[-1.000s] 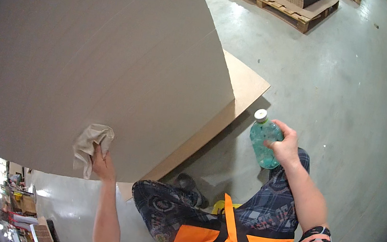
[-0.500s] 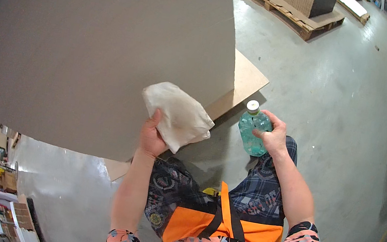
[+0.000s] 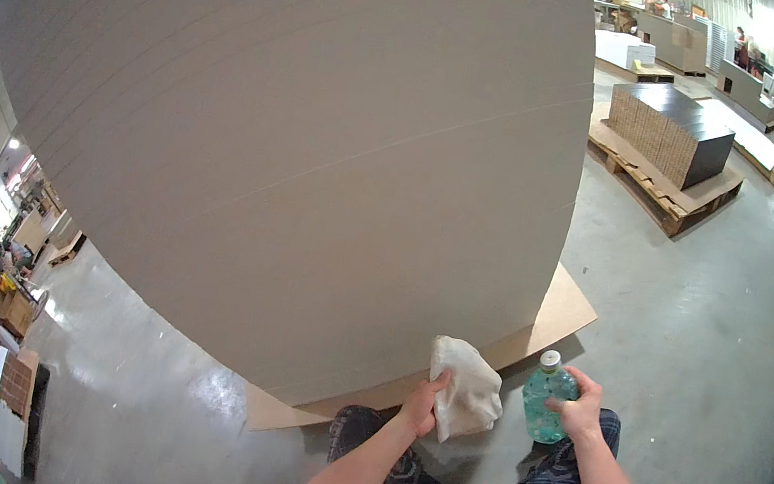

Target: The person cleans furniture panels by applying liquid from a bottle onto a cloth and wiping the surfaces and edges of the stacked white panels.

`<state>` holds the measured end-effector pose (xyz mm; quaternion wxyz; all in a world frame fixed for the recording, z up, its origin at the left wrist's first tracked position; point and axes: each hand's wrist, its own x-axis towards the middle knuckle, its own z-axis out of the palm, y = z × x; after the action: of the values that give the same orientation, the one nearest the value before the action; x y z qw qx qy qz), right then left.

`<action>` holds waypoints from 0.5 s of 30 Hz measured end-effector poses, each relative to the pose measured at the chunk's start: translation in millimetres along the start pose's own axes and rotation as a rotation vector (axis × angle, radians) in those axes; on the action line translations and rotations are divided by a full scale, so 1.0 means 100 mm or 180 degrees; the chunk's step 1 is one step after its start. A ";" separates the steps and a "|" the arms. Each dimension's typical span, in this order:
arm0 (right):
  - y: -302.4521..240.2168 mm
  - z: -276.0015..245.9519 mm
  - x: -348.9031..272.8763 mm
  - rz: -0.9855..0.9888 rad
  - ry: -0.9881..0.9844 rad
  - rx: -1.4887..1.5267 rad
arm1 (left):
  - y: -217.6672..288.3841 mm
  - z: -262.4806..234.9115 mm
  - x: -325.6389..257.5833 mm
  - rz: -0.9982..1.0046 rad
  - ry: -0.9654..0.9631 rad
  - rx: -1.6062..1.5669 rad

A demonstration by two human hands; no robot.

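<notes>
My left hand [image 3: 422, 408] is closed around the edge of a crumpled white cloth [image 3: 469, 397], thumb on top. The cloth hangs in front of the lower edge of a big flat grey panel [image 3: 320, 150]; I cannot tell whether they touch. A clear green-tinted plastic bottle [image 3: 537, 413] with a white cap is upright in my right hand [image 3: 583, 409], just above my right knee. Its fingers wrap the bottle's right side. Cloth and bottle are a short way apart.
Under the panel lies a light brown board [image 3: 565, 316], its corner sticking out on the right. Farther right, a wooden pallet [image 3: 658, 206] bears a dark-topped stack [image 3: 662, 134]. Other workers and stacked boards are at the far back. More materials [image 3: 7, 405] stand at left.
The view has tilted up, showing more of the panel and the far hall. My hands are closer together, and the cloth looks more bunched. Both hands keep their hold.
</notes>
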<state>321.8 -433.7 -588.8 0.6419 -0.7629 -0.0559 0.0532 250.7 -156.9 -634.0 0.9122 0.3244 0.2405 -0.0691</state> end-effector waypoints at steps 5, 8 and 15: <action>0.02 0.03 0.04 -0.0299 -0.0180 -0.0246 | -0.05 0.14 0.06 0.0289 0.0118 0.0390; -0.14 0.08 0.04 -0.0076 -0.0255 -0.0154 | -0.14 0.08 0.10 0.0950 0.0342 0.0806; -0.05 0.08 0.06 0.0067 -0.0208 0.0443 | -0.21 -0.05 0.22 0.0658 0.0195 0.1958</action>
<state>326.4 -424.1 -585.7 0.6906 -0.7148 -0.0650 0.0886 262.2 -169.4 -660.1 0.7659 0.6095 0.2015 -0.0358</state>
